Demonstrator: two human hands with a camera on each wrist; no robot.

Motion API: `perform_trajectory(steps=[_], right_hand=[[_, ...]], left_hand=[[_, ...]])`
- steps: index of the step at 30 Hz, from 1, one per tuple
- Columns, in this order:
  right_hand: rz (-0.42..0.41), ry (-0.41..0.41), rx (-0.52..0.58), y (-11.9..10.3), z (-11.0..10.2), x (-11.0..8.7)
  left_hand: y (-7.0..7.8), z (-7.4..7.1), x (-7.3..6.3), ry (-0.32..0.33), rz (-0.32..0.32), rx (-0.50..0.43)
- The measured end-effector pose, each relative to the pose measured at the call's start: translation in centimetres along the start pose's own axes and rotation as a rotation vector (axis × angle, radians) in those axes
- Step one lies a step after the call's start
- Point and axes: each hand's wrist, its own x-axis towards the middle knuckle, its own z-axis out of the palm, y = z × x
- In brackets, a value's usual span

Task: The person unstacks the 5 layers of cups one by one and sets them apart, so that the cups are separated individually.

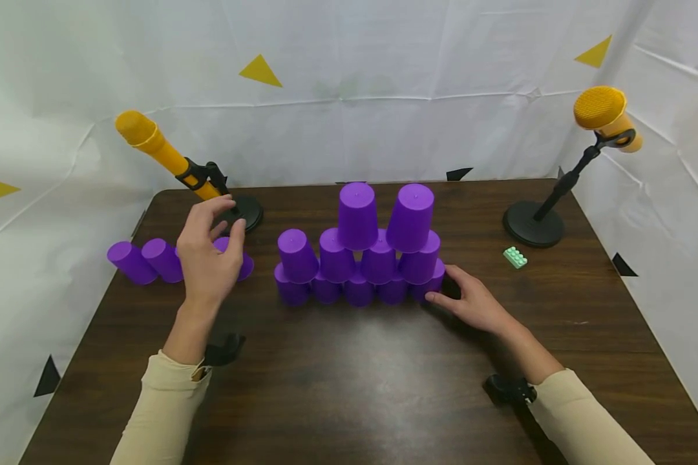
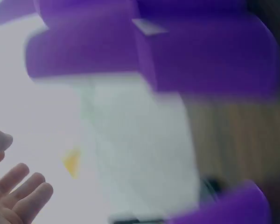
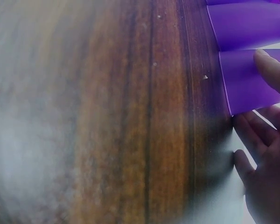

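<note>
Upside-down purple cups [image 1: 357, 219] are stacked in three tiers on the table, several in each lower row and two on top. My right hand [image 1: 471, 300] holds the rightmost bottom cup [image 1: 432, 284] from its right side. In the right wrist view, the thumb lies on that cup [image 3: 247, 81] and the fingers reach round its other side. My left hand [image 1: 206, 255] is raised over loose purple cups [image 1: 163, 258] left of the stack, thumb and fingers apart, nothing between them. The left wrist view is blurred, with the left hand [image 2: 21, 196] at its edge and cups [image 2: 210, 56] above.
A yellow microphone [image 1: 157, 145] on a black stand is behind the left hand. Another yellow microphone [image 1: 602, 110] stands at the back right, near a small mint-green toy brick [image 1: 515, 257]. White sheeting [image 1: 349, 129] hangs behind the dark wooden table [image 1: 355, 374].
</note>
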Motion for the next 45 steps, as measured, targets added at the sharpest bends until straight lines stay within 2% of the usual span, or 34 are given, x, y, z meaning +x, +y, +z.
perform_trajectory(steps=[3,5,7,10,12,17,20,24,31,35,38,41,45], right_hand=[[-0.001,0.004,-0.003,0.0,0.0,0.0],[-0.004,0.008,-0.006,0.1,0.0,0.0],[-0.005,0.014,-0.007,0.1,-0.1,0.1],[-0.008,0.018,-0.008,0.1,-0.1,0.1],[-0.011,0.019,-0.007,0.1,-0.1,0.0],[-0.013,0.016,-0.008,0.2,0.0,0.0],[-0.013,0.013,-0.008,0.3,0.0,0.0],[-0.018,0.014,-0.007,0.2,0.0,0.0],[-0.032,0.02,-0.011,0.3,-0.1,0.0],[-0.03,0.012,-0.004,0.3,0.0,0.0],[-0.025,0.005,0.001,0.4,0.0,0.1],[-0.024,0.006,0.0,0.4,0.1,0.1],[-0.022,0.012,-0.004,0.3,0.0,0.1]], left_hand=[[3.8,1.5,0.7,-0.03,0.107,-0.12],[5.6,2.7,0.8,-0.057,0.183,-0.17],[6.7,4.1,0.8,-0.088,0.255,-0.189],[7.4,6.1,0.7,-0.133,0.319,-0.171],[7.6,7.2,0.6,-0.158,0.324,-0.157],[8.2,9.3,0.5,-0.196,0.254,-0.182],[8.3,10.0,0.4,-0.212,0.228,-0.213],[8.4,10.3,0.3,-0.229,0.206,-0.259],[8.4,10.2,0.2,-0.253,0.172,-0.335],[9.2,9.2,0.2,-0.227,0.166,-0.391],[10.3,7.4,0.3,-0.185,0.165,-0.437],[10.7,4.9,0.6,-0.123,0.143,-0.449],[9.0,0.9,0.9,-0.015,0.065,-0.369]])
